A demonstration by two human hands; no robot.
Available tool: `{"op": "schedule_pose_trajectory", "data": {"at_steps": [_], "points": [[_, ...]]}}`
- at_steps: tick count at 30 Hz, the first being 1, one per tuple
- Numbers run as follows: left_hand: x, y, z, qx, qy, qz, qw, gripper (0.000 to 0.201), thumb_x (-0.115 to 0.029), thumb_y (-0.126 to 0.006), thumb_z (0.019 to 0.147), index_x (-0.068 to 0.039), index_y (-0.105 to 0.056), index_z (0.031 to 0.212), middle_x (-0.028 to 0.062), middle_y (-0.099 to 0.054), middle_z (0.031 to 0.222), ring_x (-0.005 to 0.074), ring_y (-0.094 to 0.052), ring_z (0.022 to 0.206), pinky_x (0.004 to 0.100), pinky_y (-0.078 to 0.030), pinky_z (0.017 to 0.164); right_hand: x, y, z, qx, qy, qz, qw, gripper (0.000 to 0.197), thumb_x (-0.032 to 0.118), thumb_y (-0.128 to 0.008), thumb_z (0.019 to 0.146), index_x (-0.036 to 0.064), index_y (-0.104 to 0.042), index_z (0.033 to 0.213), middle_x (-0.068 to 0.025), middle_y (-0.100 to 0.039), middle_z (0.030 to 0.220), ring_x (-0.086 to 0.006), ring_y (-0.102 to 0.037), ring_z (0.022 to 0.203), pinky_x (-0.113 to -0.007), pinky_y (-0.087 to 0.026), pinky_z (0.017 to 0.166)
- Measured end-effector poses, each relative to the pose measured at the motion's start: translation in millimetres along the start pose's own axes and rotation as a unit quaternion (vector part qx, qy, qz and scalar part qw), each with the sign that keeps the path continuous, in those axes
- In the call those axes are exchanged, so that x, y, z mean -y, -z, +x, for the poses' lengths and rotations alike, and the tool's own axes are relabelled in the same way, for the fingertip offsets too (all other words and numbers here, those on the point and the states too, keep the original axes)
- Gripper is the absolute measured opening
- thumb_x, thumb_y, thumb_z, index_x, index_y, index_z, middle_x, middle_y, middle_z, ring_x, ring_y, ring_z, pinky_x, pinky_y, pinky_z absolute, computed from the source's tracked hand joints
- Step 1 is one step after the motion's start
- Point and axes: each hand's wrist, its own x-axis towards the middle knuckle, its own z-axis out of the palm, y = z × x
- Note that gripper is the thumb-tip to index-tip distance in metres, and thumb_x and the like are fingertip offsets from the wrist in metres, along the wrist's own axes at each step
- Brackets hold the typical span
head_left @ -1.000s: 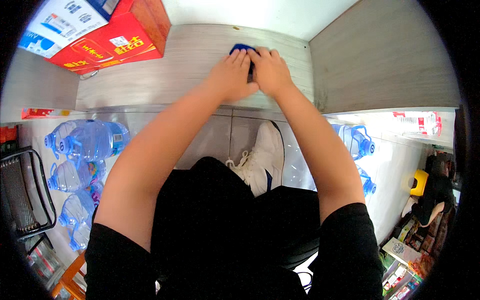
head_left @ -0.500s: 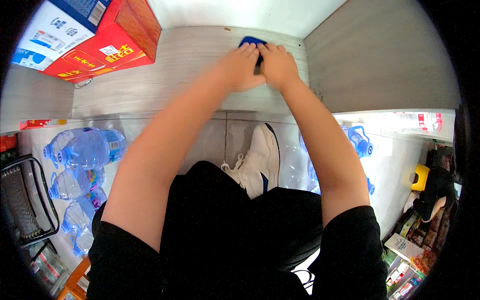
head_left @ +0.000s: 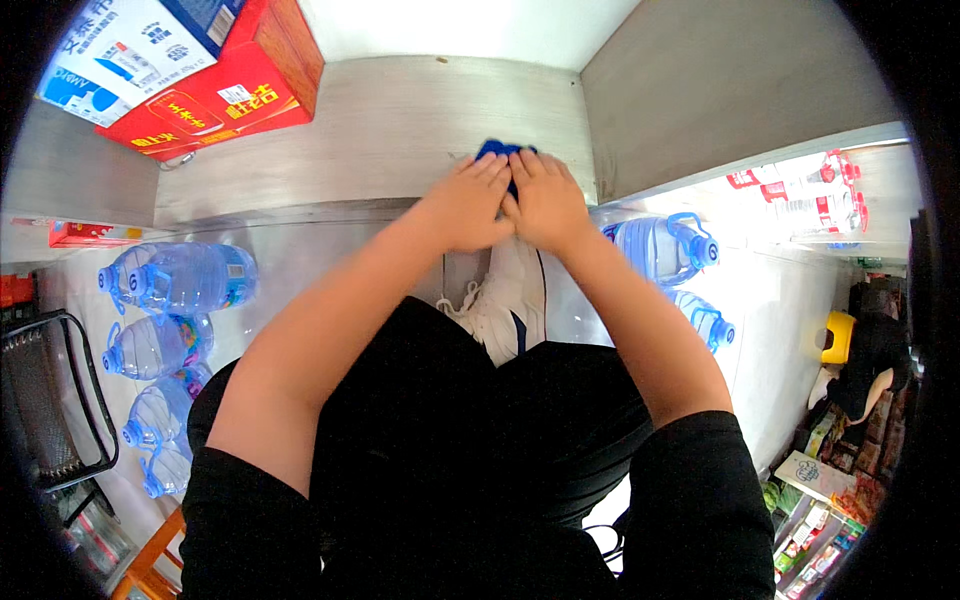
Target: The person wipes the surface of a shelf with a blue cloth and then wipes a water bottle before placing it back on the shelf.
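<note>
A dark blue cloth [head_left: 492, 148] lies near the front edge of a pale wood-grain shelf [head_left: 390, 140]. My left hand [head_left: 466, 208] presses on its left part, fingers stretched out flat. On the right part rests my right hand [head_left: 551, 200], its fingers also laid out over the cloth. The two hands meet at the thumbs, and a strip of blue shows between them. Most of the cloth is hidden beneath my fingers and palms.
A red carton [head_left: 230, 105] and a white-and-blue carton [head_left: 140, 60] stand at the shelf's left end. Large water bottles [head_left: 195, 278] line the floor at left, with more bottles [head_left: 655, 250] at right. My white shoe [head_left: 498, 295] is below the shelf. A black mesh chair [head_left: 50, 400] stands far left.
Both hands and the blue cloth have moved toward me, from farther back on the shelf to near its front edge. The whole view has shifted slightly.
</note>
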Motion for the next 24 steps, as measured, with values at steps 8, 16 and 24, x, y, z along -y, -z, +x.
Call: {"op": "schedule_pose_trajectory", "data": {"at_steps": [8, 16, 24], "points": [[36.8, -1.2, 97.2, 0.011, 0.053, 0.000, 0.999, 0.061, -0.032, -0.036, 0.089, 0.003, -0.034, 0.138, 0.0191, -0.038, 0.143, 0.0292, -0.032, 0.135, 0.0419, -0.023, 0.111, -54.3, -15.1, 77.4, 0.047, -0.088, -0.074, 0.992, 0.041, 0.030, -0.043, 0.090, 0.0028, -0.052, 0.120, -0.0124, -0.053, 0.125, -0.0273, -0.049, 0.117, -0.045, -0.038, 0.096], [58.0, -2.6, 145.3, -0.032, 0.090, 0.001, 0.995, 0.053, -0.031, -0.026, 0.093, -0.004, -0.040, 0.137, 0.0108, -0.038, 0.144, 0.0236, -0.034, 0.134, 0.0442, -0.025, 0.111, -84.8, -15.4, 122.3, 0.072, -0.122, -0.096, 0.985, 0.042, 0.033, -0.041, 0.092, 0.0042, -0.051, 0.121, -0.0102, -0.053, 0.124, -0.0261, -0.049, 0.117, -0.047, -0.038, 0.097], [23.8, 4.0, 84.5, 0.032, 0.041, -0.053, 0.997, 0.061, -0.031, -0.045, 0.087, 0.005, -0.038, 0.136, 0.0214, -0.036, 0.143, 0.0304, -0.034, 0.134, 0.0411, -0.026, 0.110, -46.9, -4.6, 60.8, 0.083, -0.088, -0.122, 0.985, 0.042, 0.032, -0.044, 0.089, 0.0018, -0.053, 0.116, -0.0115, -0.056, 0.119, -0.0282, -0.052, 0.108, -0.046, -0.041, 0.089]]}}
